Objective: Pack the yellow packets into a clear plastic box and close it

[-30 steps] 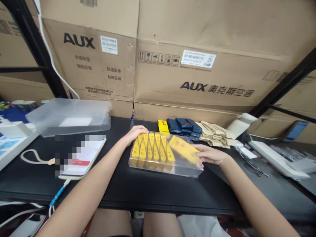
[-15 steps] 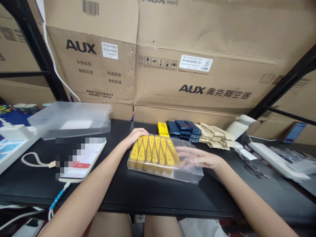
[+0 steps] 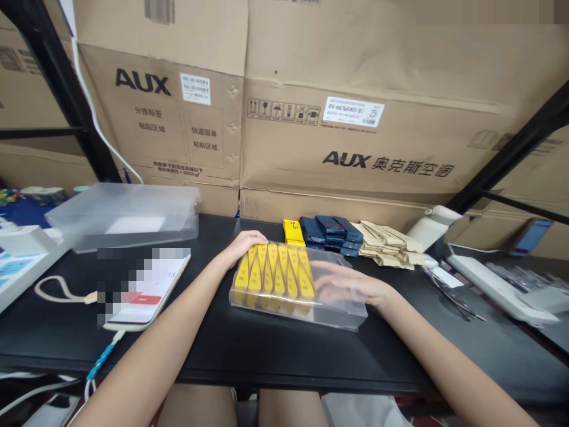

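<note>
- Basically, the cartons point(image 3: 377, 65) make a wall across 10 to 2 o'clock, taking the box in hand as the hub. Brown cardboard, flat faces, a bit creased.
- Black table point(image 3: 249, 356) under everything, smooth and dark.
- Frosted case point(image 3: 93, 222) at 10 o'clock, cloudy plastic, probably parked back there to leave elbow room.
- Clear box point(image 3: 340, 317) at the hub, thin shiny see-through plastic, lying a little skewed.
- Right hand point(image 3: 349, 286) comes in from 3 o'clock, fingers loosely spread and seen through the plastic, tips right by the row. Can't tell if they're pressing on it.
- Left hand point(image 3: 244, 246) has its fingers hooked over the box's 10 o'clock corner, I'd guess to stop it sliding while the other one's in there.
- Phone point(image 3: 157, 287) at 9 o'clock, flat slab, cable plugged in, screen partly blurred.
- Tan packets point(image 3: 389, 244) at 2 o'clock, papery, messy heap. Navy packets point(image 3: 331, 228) at 1, darker and glossier. Sorted by colour, looks like.
- Yellow packets point(image 3: 278, 284) stand snug in the box's 9 o'clock end, slim and tapered, wide and narrow ends alternating, maybe so they nest tighter.
</note>
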{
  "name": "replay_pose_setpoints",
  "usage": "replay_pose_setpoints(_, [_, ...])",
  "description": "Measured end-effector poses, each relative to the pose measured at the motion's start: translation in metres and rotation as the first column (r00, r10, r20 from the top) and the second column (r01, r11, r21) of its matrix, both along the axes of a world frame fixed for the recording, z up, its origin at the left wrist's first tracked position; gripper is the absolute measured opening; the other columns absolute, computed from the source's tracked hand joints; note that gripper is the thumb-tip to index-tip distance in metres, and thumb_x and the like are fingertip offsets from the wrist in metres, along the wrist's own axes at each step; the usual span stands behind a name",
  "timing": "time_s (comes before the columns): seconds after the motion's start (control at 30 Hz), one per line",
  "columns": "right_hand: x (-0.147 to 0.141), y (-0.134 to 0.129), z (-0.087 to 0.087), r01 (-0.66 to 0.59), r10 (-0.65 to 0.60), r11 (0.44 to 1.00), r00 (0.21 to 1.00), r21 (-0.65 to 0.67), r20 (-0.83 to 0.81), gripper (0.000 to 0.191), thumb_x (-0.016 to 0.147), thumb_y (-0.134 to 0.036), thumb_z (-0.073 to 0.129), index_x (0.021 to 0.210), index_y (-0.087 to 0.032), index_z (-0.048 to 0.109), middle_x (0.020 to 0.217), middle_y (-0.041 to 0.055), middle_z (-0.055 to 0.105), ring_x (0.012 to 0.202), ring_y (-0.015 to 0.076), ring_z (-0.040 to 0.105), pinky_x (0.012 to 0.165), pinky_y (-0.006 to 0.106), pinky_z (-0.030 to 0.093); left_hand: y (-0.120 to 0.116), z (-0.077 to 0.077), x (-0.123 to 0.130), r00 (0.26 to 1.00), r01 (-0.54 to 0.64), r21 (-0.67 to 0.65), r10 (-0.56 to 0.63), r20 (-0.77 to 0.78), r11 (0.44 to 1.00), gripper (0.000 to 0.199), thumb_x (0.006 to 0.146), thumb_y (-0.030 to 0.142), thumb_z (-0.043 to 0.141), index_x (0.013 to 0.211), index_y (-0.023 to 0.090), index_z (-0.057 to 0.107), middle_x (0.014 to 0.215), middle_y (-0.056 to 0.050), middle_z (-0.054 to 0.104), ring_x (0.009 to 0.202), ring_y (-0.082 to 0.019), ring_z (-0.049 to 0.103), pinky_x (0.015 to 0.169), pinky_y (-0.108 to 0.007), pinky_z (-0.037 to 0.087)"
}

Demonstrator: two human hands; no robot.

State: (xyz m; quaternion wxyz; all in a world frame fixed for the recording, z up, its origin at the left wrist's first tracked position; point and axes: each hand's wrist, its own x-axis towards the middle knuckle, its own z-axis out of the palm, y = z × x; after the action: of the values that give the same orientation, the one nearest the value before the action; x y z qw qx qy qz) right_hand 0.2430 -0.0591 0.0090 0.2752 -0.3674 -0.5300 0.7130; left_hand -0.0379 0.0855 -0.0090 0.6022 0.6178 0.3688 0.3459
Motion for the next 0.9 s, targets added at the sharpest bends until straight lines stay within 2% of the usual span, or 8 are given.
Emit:
replay_pose_setpoints(0.13, [-0.003, -0.001, 0.001, -0.011, 0.011, 1.0, 1.0, -0.009, -0.011, 0.07, 0.086, -0.031, 0.059, 0.145, -0.021, 0.021, 0.117, 0.0145, 0.062, 0.105, 0.0233, 0.063, 0.096, 0.045, 0.041, 0.0, 0.0, 0.0, 1.0, -0.006, 0.006, 0.006, 0.015, 1.0, 0.014, 0.06, 0.029, 0.067, 0.067, 0.016, 0.065, 0.068, 0.0, 0.064, 0.068, -0.017, 0.06, 0.067, -0.028, 0.043])
replay_pose_setpoints(0.33, [-0.009, -0.001, 0.001, -0.008, 0.009, 1.0, 0.999, 0.026, -0.041, 0.071, 0.085, -0.035, 0.06, 0.144, -0.022, 0.022, 0.113, 0.0126, 0.066, 0.109, 0.0259, 0.061, 0.1, 0.049, 0.038, -0.001, 0.001, 0.001, 1.0, -0.017, -0.009, 0.017, 0.011, 1.0, 0.015, 0.059, 0.029, 0.068, 0.067, 0.017, 0.066, 0.066, 0.0, 0.064, 0.067, -0.016, 0.059, 0.065, -0.028, 0.042])
replay_pose_setpoints(0.67, [-0.016, 0.0, -0.004, 0.024, -0.023, 0.999, 1.0, 0.033, -0.017, 0.078, 0.085, -0.032, 0.06, 0.148, -0.024, 0.013, 0.111, 0.0104, 0.068, 0.109, 0.0229, 0.062, 0.097, 0.042, 0.044, -0.001, 0.003, 0.002, 1.0, -0.023, -0.029, 0.023, 0.0, 0.999, 0.016, 0.057, 0.029, 0.069, 0.066, 0.017, 0.065, 0.064, 0.0, 0.064, 0.067, -0.018, 0.06, 0.066, -0.029, 0.043])
replay_pose_setpoints(0.73, [-0.018, -0.001, -0.005, 0.041, -0.042, 0.998, 0.999, 0.038, 0.013, 0.079, 0.085, -0.033, 0.06, 0.147, -0.025, 0.013, 0.109, 0.0102, 0.069, 0.104, 0.0225, 0.064, 0.091, 0.04, 0.048, -0.001, 0.003, 0.002, 1.0, -0.024, -0.027, 0.024, 0.0, 0.999, 0.016, 0.057, 0.029, 0.069, 0.066, 0.017, 0.065, 0.065, 0.0, 0.064, 0.067, -0.018, 0.06, 0.066, -0.029, 0.043])
replay_pose_setpoints(0.8, [-0.022, 0.0, -0.006, 0.09, -0.098, 0.992, 0.99, 0.086, 0.098, 0.077, 0.084, -0.034, 0.061, 0.147, -0.025, 0.016, 0.102, 0.0089, 0.07, 0.094, 0.021, 0.068, 0.079, 0.035, 0.053, -0.002, 0.002, 0.002, 1.0, -0.024, -0.017, 0.024, 0.001, 1.0, 0.016, 0.058, 0.029, 0.068, 0.067, 0.017, 0.065, 0.065, 0.0, 0.064, 0.068, -0.018, 0.06, 0.066, -0.029, 0.043])
replay_pose_setpoints(0.9, [-0.03, 0.002, -0.009, 0.2, -0.263, 0.94, 0.94, 0.275, 0.217, 0.073, 0.08, -0.034, 0.066, 0.142, -0.021, 0.029, 0.086, 0.0046, 0.07, 0.074, 0.0164, 0.067, 0.061, 0.026, 0.053, -0.003, 0.003, 0.002, 1.0, -0.027, 0.006, 0.027, -0.005, 1.0, 0.015, 0.059, 0.03, 0.067, 0.067, 0.017, 0.065, 0.065, 0.0, 0.063, 0.067, -0.017, 0.059, 0.065, -0.028, 0.042])
